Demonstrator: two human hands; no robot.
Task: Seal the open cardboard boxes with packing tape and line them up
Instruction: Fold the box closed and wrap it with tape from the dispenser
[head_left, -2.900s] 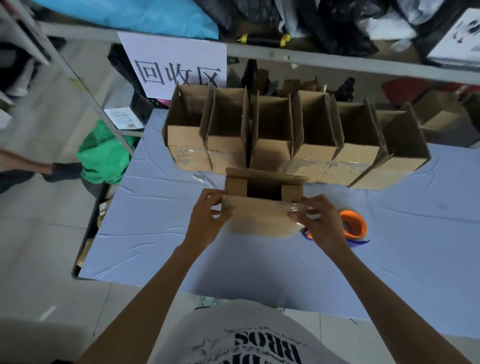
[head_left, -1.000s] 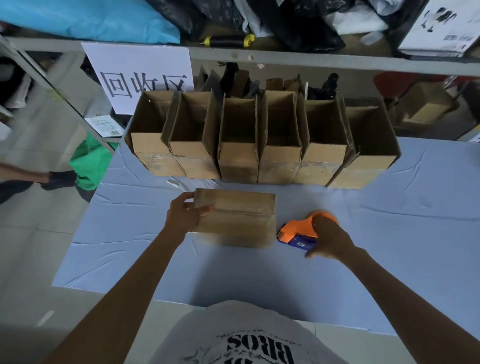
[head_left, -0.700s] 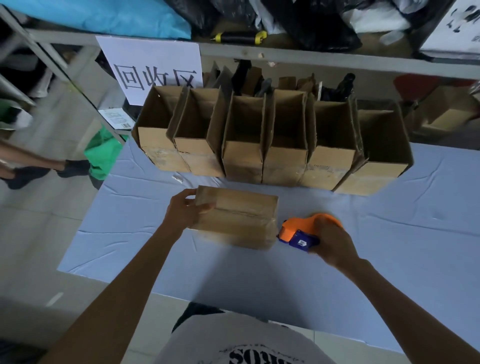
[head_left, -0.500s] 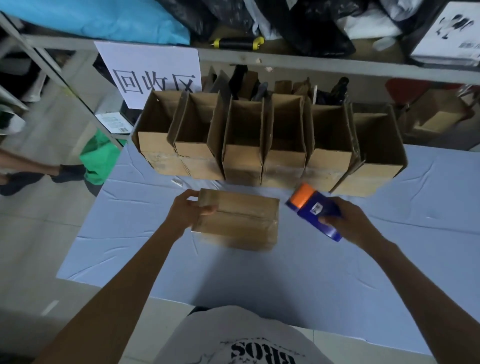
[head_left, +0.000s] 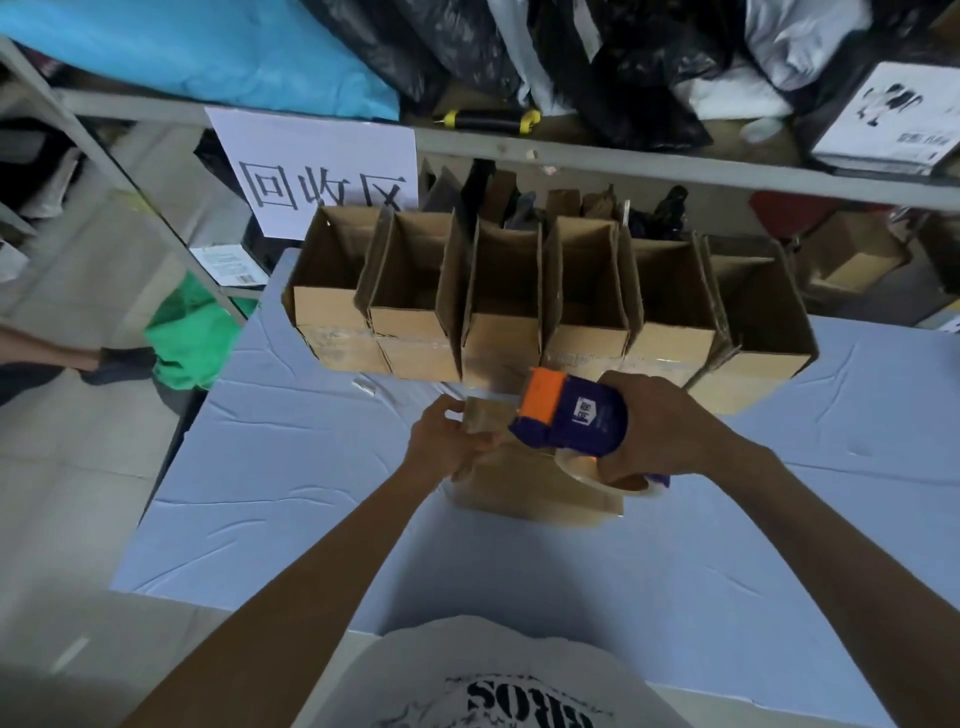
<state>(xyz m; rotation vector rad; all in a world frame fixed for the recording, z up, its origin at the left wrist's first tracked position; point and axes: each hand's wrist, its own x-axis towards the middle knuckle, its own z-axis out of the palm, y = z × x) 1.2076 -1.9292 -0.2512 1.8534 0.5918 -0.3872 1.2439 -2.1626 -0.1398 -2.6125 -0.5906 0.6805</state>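
Note:
A closed cardboard box (head_left: 524, 488) lies on the blue table (head_left: 311, 467) in front of me. My left hand (head_left: 447, 439) grips its left end, fingers curled over the top edge. My right hand (head_left: 660, 426) holds a blue and orange tape dispenser (head_left: 571, 415) with a clear tape roll, low over the box's top near its far left part. Most of the box top is hidden by the dispenser and my hands. Behind it stands a row of several open cardboard boxes (head_left: 545, 306), flaps upright.
A metal shelf (head_left: 623, 161) with black bags and a white sign (head_left: 322, 171) runs behind the boxes. A green bag (head_left: 187, 338) lies on the floor to the left, beside another person's foot (head_left: 119, 358). The table edge runs close to my body.
My right hand lifted the tape dispenser from the table at the box's right and swung it left over the box top. My left hand kept its grip on the box.

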